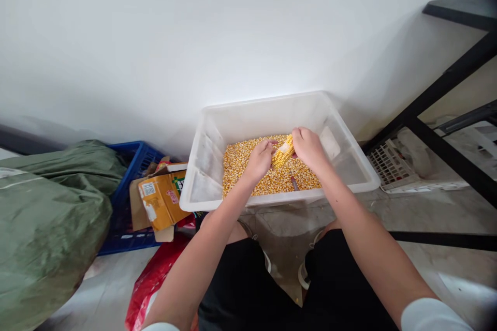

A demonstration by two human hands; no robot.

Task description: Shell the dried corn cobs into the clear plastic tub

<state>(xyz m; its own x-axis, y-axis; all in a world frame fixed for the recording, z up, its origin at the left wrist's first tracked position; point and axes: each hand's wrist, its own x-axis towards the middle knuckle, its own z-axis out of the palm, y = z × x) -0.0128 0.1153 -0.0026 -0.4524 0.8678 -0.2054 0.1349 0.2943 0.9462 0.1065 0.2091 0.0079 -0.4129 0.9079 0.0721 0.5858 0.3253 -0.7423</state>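
Cob (282,155) tilts above loose kernels (234,159), right hand (306,148) grasping its upper end, left hand (261,159) beside it, grip unclear

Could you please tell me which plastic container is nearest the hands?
The translucent tub holding corn kernels, directly below them; the blue crate is off left, the white basket off right.

Bright, soft light on the wall (248,26) beyond the grip of the right hand (308,147).
Right of the grip: faint wall shadow, floor (466,289) glare, a darkened top corner.
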